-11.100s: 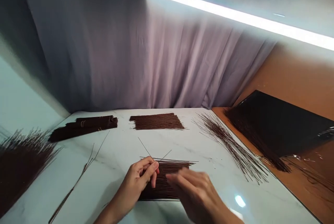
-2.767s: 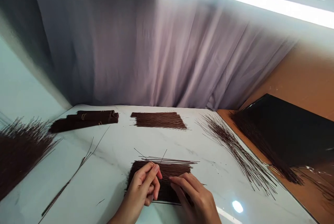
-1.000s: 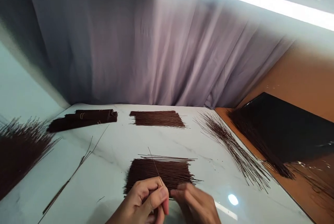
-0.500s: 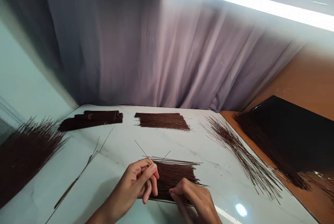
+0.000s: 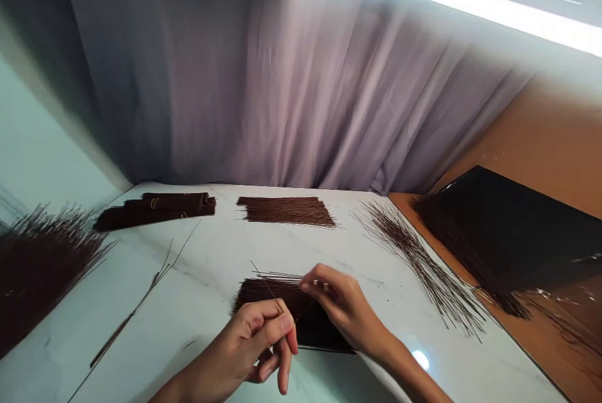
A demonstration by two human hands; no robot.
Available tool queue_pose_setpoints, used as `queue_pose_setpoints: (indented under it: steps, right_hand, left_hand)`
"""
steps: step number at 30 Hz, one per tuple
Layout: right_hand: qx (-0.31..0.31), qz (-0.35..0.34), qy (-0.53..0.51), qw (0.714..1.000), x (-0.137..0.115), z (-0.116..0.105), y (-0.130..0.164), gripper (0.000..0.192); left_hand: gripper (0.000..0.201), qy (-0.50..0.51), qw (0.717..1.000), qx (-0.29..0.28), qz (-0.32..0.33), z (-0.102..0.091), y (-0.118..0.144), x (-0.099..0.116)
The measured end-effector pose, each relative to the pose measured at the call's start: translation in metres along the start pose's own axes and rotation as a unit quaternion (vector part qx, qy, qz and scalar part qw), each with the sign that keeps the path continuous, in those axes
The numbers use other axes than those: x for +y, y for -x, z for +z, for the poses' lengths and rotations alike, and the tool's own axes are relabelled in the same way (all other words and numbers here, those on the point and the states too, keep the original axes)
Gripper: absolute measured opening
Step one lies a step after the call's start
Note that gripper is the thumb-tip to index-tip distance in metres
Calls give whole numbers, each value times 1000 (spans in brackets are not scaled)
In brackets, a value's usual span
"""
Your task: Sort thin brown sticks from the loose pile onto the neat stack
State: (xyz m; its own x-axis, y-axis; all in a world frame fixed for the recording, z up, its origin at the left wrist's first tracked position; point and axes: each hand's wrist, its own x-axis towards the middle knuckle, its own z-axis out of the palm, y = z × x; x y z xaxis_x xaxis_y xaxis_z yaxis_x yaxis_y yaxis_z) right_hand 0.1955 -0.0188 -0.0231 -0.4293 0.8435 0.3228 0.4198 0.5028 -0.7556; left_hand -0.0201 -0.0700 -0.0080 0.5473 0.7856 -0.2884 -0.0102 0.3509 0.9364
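Observation:
In front of me lies a flat pile of thin dark-brown sticks (image 5: 251, 295), partly covered by both hands. My left hand (image 5: 258, 341) is at its near left side, thumb and forefinger pinched on one thin brown stick (image 5: 264, 284) that slants up and left. My right hand (image 5: 345, 303) hovers over the right part of the pile, its thumb and forefinger brought together close to the far edge. Whatever those right fingertips grip is too small to make out.
Tied bundles (image 5: 164, 205) lie at the back left, another stick pile (image 5: 288, 210) at the back middle. Loose sticks (image 5: 418, 262) spread on the right, a thin bunch (image 5: 134, 312) on the left. A large stick mass (image 5: 42, 277) fills the left edge; a black sheet (image 5: 517, 234) lies far right.
My right hand has moved up and away from the pile's near edge to its far edge. My left hand has shifted slightly right and nearer, still pinching a stick. The view has shifted slightly.

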Motion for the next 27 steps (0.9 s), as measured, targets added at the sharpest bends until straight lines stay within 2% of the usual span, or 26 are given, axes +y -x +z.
queue_pose_setpoints:
  steps: [2, 4, 5, 7, 8, 10, 14, 18, 27]
  right_hand:
    - [-21, -40, 18, 999, -16, -18, -21, 20]
    - [-45, -125, 91, 987, -35, -31, -29, 24]
    - [-41, -168, 139, 975, -42, -34, -26, 28]
    - [-6, -188, 183, 965, -47, -28, -9, 29]
    - [30, -178, 166, 969, -44, -21, 4, 27]
    - [69, -103, 109, 986, -30, -3, 29, 19]
    - [48, -17, 42, 998, 3, 22, 54, 22]
    - [20, 12, 35, 999, 8, 19, 51, 24]
    - [-1, 17, 18, 1000, 7, 14, 51, 25]
  left_hand:
    - [39, -35, 999, -5, 9, -3, -7, -6]
    - [42, -63, 996, 42, 35, -7, -15, -9]
    - [43, -68, 994, 72, 47, -10, -18, -10]
    - [44, -58, 989, 123, 62, -14, -21, -7]
    - [44, -45, 987, 140, 65, -15, -21, -6]
    - [42, -17, 985, 157, 65, -15, -19, -4]
    - [41, 37, 990, 127, 51, -7, -15, -4]
    - [40, 53, 991, 111, 50, -2, -12, -4]
    - [46, 37, 993, 89, 74, 2, -8, -3]
